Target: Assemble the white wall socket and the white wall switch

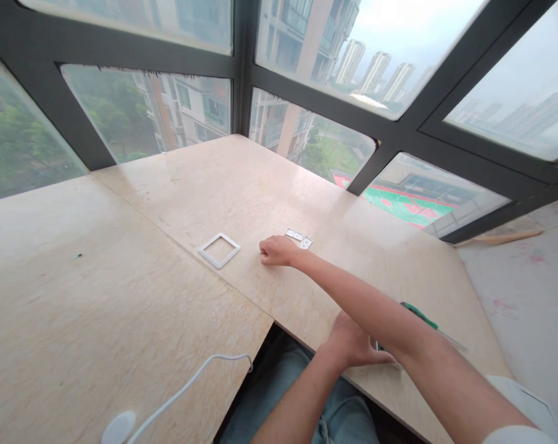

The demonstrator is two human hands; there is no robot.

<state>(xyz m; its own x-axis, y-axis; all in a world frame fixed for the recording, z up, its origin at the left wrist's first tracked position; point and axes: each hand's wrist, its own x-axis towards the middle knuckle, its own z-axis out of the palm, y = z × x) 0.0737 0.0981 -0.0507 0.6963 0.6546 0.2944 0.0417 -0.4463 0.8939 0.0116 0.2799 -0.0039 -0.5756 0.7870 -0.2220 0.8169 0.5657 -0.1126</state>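
The right hand point(276, 251), fingers curled on the pale wooden table point(121, 296), lies between a white square plastic frame point(219, 250) and small white plastic pieces point(299, 237), which it nearly touches, while the left hand point(352, 342) covers a half-hidden dark object point(381, 347) at the table's near edge, and neither hand's grip can be made out.

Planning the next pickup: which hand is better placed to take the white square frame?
Right, probably: the right hand lies just beside the white frame, while the left hand is far back, under the right forearm.
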